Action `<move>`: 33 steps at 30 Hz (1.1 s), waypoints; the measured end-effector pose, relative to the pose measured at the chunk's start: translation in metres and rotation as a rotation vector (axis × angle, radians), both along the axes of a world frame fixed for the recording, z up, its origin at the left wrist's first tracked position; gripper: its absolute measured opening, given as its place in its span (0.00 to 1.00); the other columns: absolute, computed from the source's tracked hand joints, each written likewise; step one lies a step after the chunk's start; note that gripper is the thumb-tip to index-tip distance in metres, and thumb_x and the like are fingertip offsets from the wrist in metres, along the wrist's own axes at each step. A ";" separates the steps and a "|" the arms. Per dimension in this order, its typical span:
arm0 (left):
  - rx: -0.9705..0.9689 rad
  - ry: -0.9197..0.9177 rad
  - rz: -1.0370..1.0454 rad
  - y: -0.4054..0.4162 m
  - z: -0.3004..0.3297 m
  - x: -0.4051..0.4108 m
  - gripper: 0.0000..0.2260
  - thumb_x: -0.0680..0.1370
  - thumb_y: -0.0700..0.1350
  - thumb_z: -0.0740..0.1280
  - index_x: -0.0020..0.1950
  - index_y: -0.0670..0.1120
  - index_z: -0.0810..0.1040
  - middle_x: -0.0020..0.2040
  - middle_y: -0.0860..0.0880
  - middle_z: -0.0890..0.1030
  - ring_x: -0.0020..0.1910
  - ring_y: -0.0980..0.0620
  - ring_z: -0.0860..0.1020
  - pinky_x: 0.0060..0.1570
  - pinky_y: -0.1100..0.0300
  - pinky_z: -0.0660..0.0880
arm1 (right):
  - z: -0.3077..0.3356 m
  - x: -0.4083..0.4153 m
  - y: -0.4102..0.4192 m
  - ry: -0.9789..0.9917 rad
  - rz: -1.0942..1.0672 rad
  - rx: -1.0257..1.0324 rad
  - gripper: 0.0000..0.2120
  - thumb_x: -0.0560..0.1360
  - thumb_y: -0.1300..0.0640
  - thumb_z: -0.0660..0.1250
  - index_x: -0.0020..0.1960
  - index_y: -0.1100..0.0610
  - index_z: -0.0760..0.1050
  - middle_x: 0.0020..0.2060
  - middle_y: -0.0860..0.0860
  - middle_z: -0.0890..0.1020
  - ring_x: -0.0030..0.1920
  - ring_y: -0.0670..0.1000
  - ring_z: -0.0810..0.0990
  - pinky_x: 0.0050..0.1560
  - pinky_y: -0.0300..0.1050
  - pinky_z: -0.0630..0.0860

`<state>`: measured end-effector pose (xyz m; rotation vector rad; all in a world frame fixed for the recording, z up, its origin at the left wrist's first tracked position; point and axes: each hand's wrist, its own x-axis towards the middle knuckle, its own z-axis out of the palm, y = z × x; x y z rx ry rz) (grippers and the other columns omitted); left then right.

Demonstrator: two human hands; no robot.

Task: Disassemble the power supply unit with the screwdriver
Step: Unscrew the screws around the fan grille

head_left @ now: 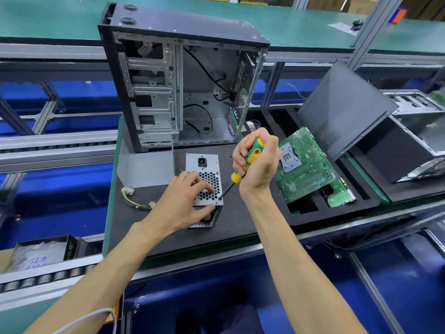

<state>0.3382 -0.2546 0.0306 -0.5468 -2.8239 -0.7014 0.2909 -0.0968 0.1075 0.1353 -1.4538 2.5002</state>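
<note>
On the dark mat (149, 227) in front of me sits the PSU (207, 186), standing on end with its honeycomb vent face up, just near of the open case (178, 88). My left hand (185, 203) is clamped down on it: fingers spread over the vent holes, thumb hooked round the near edge, so it's a firm steadying hold rather than a full wrap. My right hand (257, 160) is fisted tight round the screwdriver (245, 165), green and yellow handle, fingers fully curled with the top of the handle poking out of my fist. The shaft slants down and left, and the tip sits on the PSU's near right corner, right at a screw spot, though I can't really make out the screw itself, too small.

A bundle of yellow and black cables (134, 198) trails off the left side of the PSU onto the mat, ending in white plugs. A bare grey metal cover (147, 168) stands on the mat left of the PSU, touching the case's near edge as far as I can tell.

Off to the right there's a foam tray (313, 215) with a green motherboard (305, 165) lying tilted in it, and a black side panel (344, 109) leaning further right. The case is stripped, just loose black wires inside.
</note>
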 end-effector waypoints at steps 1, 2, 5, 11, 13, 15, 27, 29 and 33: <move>0.004 -0.004 0.001 0.000 0.000 0.000 0.15 0.74 0.54 0.74 0.58 0.50 0.81 0.49 0.51 0.73 0.50 0.50 0.70 0.56 0.52 0.69 | 0.000 0.000 0.000 -0.003 0.008 0.004 0.13 0.73 0.57 0.55 0.30 0.55 0.67 0.25 0.52 0.67 0.22 0.50 0.62 0.25 0.38 0.55; 0.006 -0.006 0.003 0.000 0.001 0.001 0.15 0.74 0.54 0.75 0.58 0.50 0.81 0.49 0.51 0.73 0.50 0.50 0.70 0.57 0.52 0.69 | 0.000 0.000 0.001 -0.004 0.017 0.007 0.13 0.73 0.57 0.55 0.30 0.55 0.67 0.25 0.52 0.67 0.22 0.50 0.62 0.25 0.37 0.55; 0.010 -0.009 0.009 0.001 0.001 0.001 0.15 0.74 0.54 0.75 0.57 0.50 0.82 0.49 0.51 0.74 0.50 0.49 0.70 0.56 0.51 0.70 | 0.000 -0.001 0.003 -0.006 0.045 0.009 0.12 0.72 0.56 0.55 0.30 0.55 0.67 0.25 0.51 0.67 0.22 0.50 0.62 0.25 0.36 0.56; -0.002 0.003 0.038 0.003 0.000 0.001 0.14 0.73 0.54 0.74 0.55 0.51 0.81 0.48 0.51 0.73 0.49 0.50 0.70 0.55 0.51 0.69 | 0.000 -0.002 0.002 0.005 0.162 0.083 0.08 0.76 0.56 0.56 0.39 0.54 0.63 0.25 0.51 0.69 0.22 0.49 0.61 0.24 0.36 0.58; 0.003 0.004 0.042 0.003 0.000 0.001 0.14 0.72 0.54 0.74 0.54 0.51 0.80 0.47 0.51 0.73 0.48 0.51 0.69 0.54 0.51 0.69 | 0.004 -0.003 0.002 -0.021 0.198 0.118 0.10 0.76 0.54 0.57 0.36 0.53 0.66 0.23 0.51 0.69 0.22 0.50 0.63 0.24 0.37 0.60; 0.014 0.011 0.047 0.004 -0.001 0.001 0.13 0.72 0.53 0.75 0.54 0.51 0.80 0.47 0.52 0.72 0.48 0.51 0.68 0.54 0.51 0.69 | 0.010 -0.005 0.002 -0.046 0.264 0.141 0.15 0.78 0.53 0.58 0.33 0.52 0.71 0.25 0.52 0.73 0.25 0.52 0.70 0.27 0.41 0.68; 0.009 0.040 0.065 0.010 -0.004 0.000 0.13 0.70 0.52 0.74 0.53 0.51 0.78 0.44 0.54 0.68 0.45 0.54 0.63 0.51 0.52 0.70 | 0.009 0.012 -0.024 0.050 0.233 0.282 0.10 0.80 0.53 0.65 0.50 0.54 0.63 0.31 0.55 0.72 0.28 0.48 0.68 0.28 0.37 0.67; 0.025 0.034 0.068 0.008 -0.005 0.000 0.13 0.71 0.52 0.74 0.53 0.51 0.79 0.45 0.53 0.70 0.46 0.53 0.65 0.52 0.52 0.70 | 0.008 0.011 -0.021 0.071 0.179 0.303 0.08 0.80 0.55 0.66 0.49 0.56 0.68 0.36 0.60 0.72 0.32 0.52 0.69 0.31 0.40 0.69; 0.023 0.029 0.065 0.009 -0.005 0.000 0.13 0.71 0.52 0.74 0.54 0.52 0.79 0.47 0.53 0.72 0.49 0.53 0.67 0.54 0.52 0.70 | 0.005 0.008 -0.012 0.125 0.139 0.368 0.12 0.85 0.54 0.57 0.50 0.56 0.77 0.38 0.55 0.77 0.35 0.51 0.75 0.35 0.40 0.73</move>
